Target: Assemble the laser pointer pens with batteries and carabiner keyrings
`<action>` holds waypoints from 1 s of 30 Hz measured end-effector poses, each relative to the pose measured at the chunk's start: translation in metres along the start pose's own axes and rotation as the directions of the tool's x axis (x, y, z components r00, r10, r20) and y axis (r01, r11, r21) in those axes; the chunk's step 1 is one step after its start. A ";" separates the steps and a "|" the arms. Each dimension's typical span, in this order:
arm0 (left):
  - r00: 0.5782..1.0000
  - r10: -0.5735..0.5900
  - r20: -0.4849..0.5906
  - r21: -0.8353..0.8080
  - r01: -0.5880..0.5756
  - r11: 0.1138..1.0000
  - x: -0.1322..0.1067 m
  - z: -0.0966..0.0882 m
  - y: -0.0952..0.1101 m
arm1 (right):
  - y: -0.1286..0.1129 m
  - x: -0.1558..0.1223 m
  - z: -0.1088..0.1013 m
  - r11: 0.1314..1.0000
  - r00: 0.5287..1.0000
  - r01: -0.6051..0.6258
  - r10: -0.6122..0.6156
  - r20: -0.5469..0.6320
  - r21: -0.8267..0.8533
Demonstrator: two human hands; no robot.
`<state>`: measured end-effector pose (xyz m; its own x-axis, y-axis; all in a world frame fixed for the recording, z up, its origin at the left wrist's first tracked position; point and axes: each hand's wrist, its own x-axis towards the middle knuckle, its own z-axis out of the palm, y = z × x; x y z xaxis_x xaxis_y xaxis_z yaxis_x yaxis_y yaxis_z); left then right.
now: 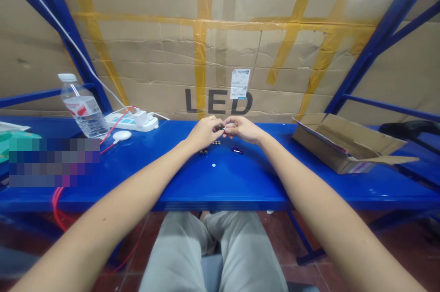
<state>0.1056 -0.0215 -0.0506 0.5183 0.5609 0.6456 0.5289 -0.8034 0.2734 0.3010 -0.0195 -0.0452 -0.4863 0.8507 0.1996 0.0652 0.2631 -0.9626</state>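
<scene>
My left hand (205,134) and my right hand (240,129) meet above the far middle of the blue table (192,182). Fingertips of both pinch a tiny part with a greenish-white glint, too small to name. Just below my hands lie several small round metallic pieces (216,142), and a few dark ones (204,151) sit close to my left wrist. A small dark-blue, shiny oblong object (237,150) rests under my right hand. Nearer to me is a small white disc (213,165).
An open cardboard box (330,147) stands at the right. On the left are a water bottle (84,106), a power strip (132,121) with a plug, a white oval device (122,135) and a red cable (59,205). A large cardboard sheet (154,63) marked LED stands behind.
</scene>
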 end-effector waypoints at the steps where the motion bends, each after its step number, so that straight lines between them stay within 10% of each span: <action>1: 1.000 0.001 -0.003 0.018 -0.001 1.000 0.000 0.000 0.000 | -0.001 -0.001 0.001 1.000 1.000 -0.003 0.003 0.002 0.002; 12: 0.999 0.029 -0.046 0.051 -0.027 0.998 0.000 0.002 -0.002 | -0.005 -0.004 -0.001 0.995 0.997 -0.067 0.065 -0.032 -0.080; 19: 0.986 -0.154 -0.058 -0.095 0.148 0.984 0.000 0.006 0.000 | -0.006 -0.002 -0.001 0.963 0.998 -0.025 0.007 -0.070 -0.267; 30: 0.902 -0.429 0.045 -0.673 0.345 0.654 0.004 0.011 0.008 | -0.006 -0.001 -0.001 0.905 0.992 0.055 -0.099 -0.083 -0.423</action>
<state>0.1193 -0.0231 -0.0541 0.2707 0.8600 0.4326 0.0720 -0.4662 0.8817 0.3023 -0.0216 -0.0391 -0.4162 0.8552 0.3089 0.4003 0.4774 -0.7822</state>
